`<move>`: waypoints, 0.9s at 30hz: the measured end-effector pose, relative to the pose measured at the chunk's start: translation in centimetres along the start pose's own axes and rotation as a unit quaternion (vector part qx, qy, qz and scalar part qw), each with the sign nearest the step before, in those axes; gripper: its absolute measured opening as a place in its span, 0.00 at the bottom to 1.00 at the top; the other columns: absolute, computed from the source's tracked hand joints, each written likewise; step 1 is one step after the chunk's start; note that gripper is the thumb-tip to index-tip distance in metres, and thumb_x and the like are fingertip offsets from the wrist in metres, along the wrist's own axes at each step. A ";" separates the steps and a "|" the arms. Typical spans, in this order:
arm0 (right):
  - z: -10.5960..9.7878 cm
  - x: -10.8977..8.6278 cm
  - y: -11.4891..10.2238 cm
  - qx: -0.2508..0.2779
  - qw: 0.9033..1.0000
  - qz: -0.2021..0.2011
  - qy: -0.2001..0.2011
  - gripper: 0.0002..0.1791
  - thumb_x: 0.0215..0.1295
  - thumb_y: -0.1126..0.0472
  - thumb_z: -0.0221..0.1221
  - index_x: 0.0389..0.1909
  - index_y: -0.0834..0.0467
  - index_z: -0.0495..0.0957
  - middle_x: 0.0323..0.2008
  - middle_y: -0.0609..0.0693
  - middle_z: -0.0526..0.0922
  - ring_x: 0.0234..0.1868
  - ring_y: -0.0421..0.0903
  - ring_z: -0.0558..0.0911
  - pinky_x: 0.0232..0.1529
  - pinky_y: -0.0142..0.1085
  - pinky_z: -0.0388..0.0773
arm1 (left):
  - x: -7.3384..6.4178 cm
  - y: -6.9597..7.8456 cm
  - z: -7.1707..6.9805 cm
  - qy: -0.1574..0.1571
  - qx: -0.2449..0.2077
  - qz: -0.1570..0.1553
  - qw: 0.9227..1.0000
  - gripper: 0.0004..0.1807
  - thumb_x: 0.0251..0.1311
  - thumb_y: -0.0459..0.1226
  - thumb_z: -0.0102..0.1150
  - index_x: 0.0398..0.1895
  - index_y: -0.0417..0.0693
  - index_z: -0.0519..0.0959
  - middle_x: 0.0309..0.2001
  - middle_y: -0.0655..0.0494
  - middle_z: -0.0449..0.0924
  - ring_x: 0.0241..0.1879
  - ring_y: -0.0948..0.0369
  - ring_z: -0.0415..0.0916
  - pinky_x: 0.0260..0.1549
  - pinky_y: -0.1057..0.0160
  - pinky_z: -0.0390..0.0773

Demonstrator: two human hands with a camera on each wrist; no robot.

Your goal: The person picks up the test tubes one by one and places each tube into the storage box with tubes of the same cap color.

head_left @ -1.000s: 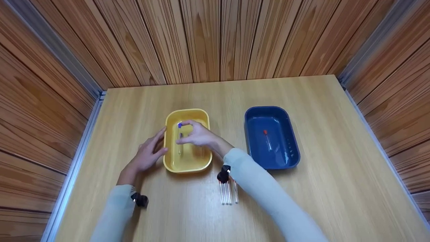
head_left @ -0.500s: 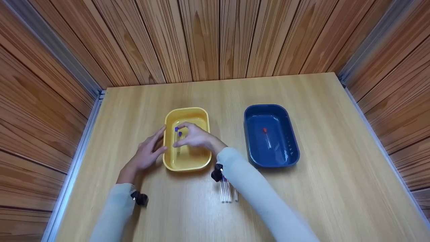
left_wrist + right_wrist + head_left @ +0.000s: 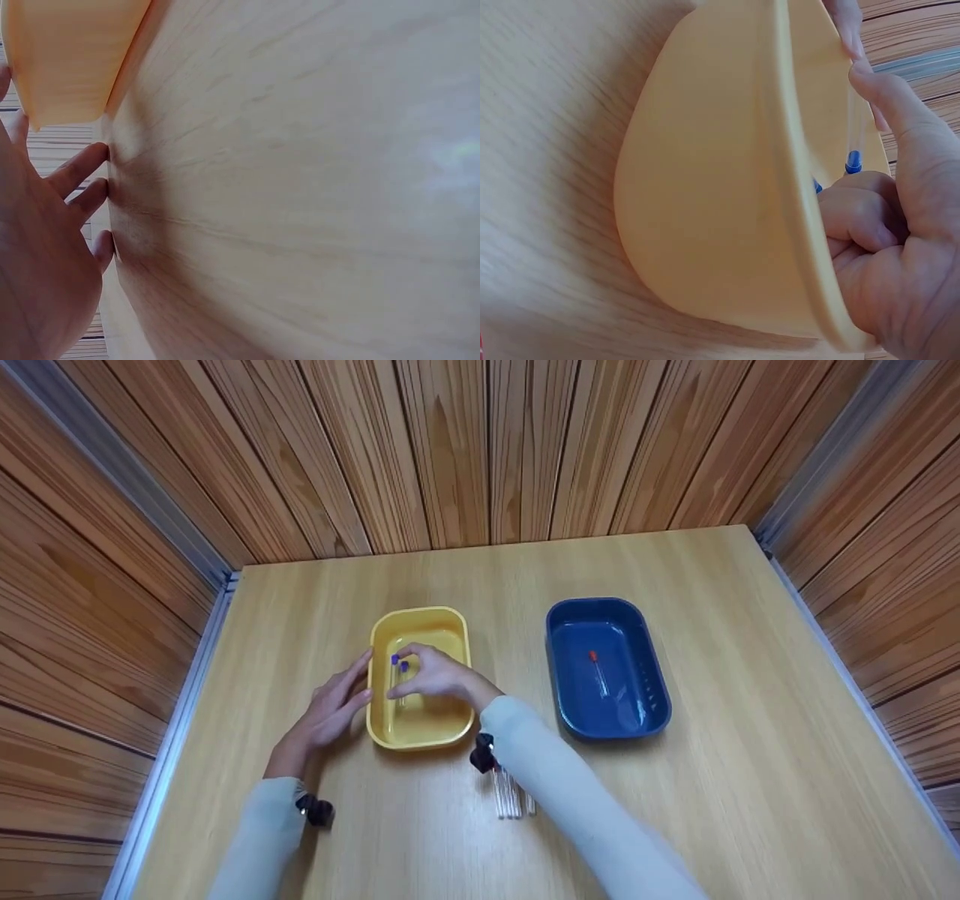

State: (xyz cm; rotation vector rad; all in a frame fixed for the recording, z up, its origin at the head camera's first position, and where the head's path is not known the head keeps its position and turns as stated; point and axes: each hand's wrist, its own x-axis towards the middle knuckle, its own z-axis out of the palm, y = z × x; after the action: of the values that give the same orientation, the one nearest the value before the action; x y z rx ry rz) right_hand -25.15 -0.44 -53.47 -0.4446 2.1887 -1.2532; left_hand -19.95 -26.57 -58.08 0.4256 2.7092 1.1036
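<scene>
My right hand [image 3: 439, 673] reaches over the right side of the yellow bin [image 3: 431, 727]. Between its thumb and index finger it pinches a blue-capped test tube [image 3: 854, 131], the cap by the index finger and the far end by the thumb. A second blue-capped tube [image 3: 404, 667] lies in the bin right beside it, partly hidden by the hand. With fingers mostly extended, my left hand [image 3: 337, 709] rests against the bin's left wall; in the left wrist view its lower fingertips [image 3: 94, 154] reach down to the tabletop.
A dark blue bin [image 3: 660, 690] stands to the right with one red-capped tube [image 3: 600, 676] inside. Several more tubes [image 3: 506, 799] lie side by side at the table's front, partly covered by the right sleeve. Wood-panelled walls [image 3: 450, 450] enclose the table.
My right hand has moved slightly left and down inside the yellow bin, bringing the pinched tube beside the one lying there. My left hand stays at the bin's side.
</scene>
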 end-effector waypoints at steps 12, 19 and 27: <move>1.0 0.4 -0.1 -0.024 1.000 0.003 0.007 0.50 0.65 0.49 0.80 0.83 0.61 0.70 0.82 0.62 0.75 0.84 0.59 0.74 0.88 0.50 0.66 | -0.1 0.0 -0.3 -0.010 -0.001 -0.019 1.000 0.40 0.88 0.53 0.44 0.96 0.62 0.46 0.92 0.47 0.58 0.91 0.34 0.52 0.81 0.20 0.45; 1.4 0.3 0.3 -0.032 0.999 0.018 -0.009 0.50 0.67 0.44 0.79 0.82 0.62 0.71 0.82 0.61 0.76 0.85 0.58 0.73 0.88 0.50 0.67 | -0.3 0.0 0.0 -0.008 -0.006 -0.022 1.000 0.40 0.88 0.54 0.45 0.96 0.62 0.46 0.92 0.47 0.59 0.90 0.34 0.53 0.82 0.19 0.45; 1.8 0.5 0.5 -0.038 0.999 0.006 0.010 0.46 0.64 0.48 0.81 0.78 0.65 0.76 0.78 0.61 0.81 0.82 0.57 0.77 0.88 0.51 0.66 | -0.2 0.1 0.2 0.014 -0.014 0.021 1.000 0.40 0.87 0.47 0.51 0.95 0.56 0.51 0.88 0.44 0.66 0.88 0.32 0.59 0.83 0.20 0.52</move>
State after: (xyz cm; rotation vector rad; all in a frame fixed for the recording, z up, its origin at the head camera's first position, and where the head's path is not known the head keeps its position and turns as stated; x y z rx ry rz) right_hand -24.42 -1.66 -54.72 -0.4513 2.2576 -1.1772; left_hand -19.74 -26.48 -58.14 0.4680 2.7172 1.1650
